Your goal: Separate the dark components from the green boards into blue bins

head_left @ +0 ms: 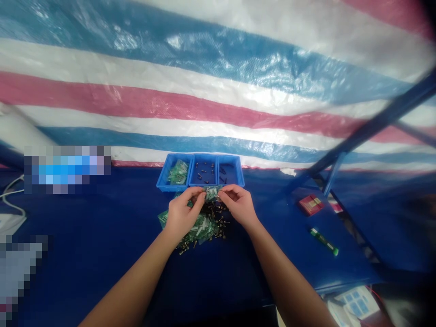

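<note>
Over the dark blue covered surface (pixel 102 227), just on the near side of a row of bright blue open plastic trays (pixel 170 188), here's a small clear-and-green plastic packet (pixel 211 194) stretched between two bare hands! The left hand (pixel 182 211) has its near end, thumb and bent forefinger pinched together on it; the right hand (pixel 240 204) pinches the opposite end the same way, its other fingers curled in. Neither is spread wide, and I'd say so thin a thing calls for exactly that: fingertips only, one at each end, keeping it flat and steady. Whether it brushes the tray rim, I can't tell from here. Below lies a loose heap of green-tinted clear packets (pixel 200 227), small brass-and-dark metal pieces (pixel 223 222) spilling around its edge, handily close, presumably for short reaches. The trays seem to keep kinds apart: packets on the left, scattered little metal pieces in the middle, a few dark slender ones on the right. Well off to the right, a red box (pixel 309 205) and a green-ended tube (pixel 323 241) sit out of the way.
</note>
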{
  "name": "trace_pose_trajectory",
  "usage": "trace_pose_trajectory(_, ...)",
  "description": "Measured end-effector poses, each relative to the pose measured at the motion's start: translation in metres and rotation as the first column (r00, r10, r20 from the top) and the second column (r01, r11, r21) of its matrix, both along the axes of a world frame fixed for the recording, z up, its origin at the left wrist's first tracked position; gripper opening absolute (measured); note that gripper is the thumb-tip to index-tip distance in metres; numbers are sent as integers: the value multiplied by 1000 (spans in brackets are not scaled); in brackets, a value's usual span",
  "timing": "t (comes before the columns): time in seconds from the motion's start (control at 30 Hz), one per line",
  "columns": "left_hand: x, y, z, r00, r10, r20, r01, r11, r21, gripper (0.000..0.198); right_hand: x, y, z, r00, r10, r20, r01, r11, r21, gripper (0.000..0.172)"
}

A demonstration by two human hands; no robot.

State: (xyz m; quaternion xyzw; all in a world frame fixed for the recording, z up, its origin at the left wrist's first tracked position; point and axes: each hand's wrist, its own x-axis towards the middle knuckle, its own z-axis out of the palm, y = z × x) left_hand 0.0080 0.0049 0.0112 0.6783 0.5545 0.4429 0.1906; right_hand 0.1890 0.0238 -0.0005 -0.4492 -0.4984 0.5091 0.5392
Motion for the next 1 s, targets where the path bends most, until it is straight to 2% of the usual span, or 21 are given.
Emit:
trace_pose_trajectory(0.23,0,-1,-1,1000,-8,-1,8,1000,2,23,-1,-1,3,999,-7,38,6,999,43,17)
trace_pose_trajectory(0.5,-1,2,-1,999,-53,-7,53,993,103,20,-1,-3,4,1000,-15,14,14,999,31,17)
trace_pose_trajectory(0.6,-2,2,-1,998,-65,-17,67,992,103,21,-1,-4,7,1000,23,-1,-23,998,66,13)
trace_pose_trajectory(0.67,-2,2,-1,999,-31,-15,32,997,72,23,0,-5,10,998,31,54,-37,993,112,11)
trace_pose_trajectory(0.77,-2,0,-2,1000,19,19,-20,999,32,23,1,-6,12,974,-64,219,19,980,199,11)
trace_pose_trajectory(0.83,-2,-2,-2,999,6,51,-7,1000,26,22,1,-6,12,959,-104,263,48,977,210,12)
trace_pose_trajectory(1.0,-3,-6,1,1000,-2,-8,3,999,44,25,1,-6,14,999,-3,52,-2,997,83,18)
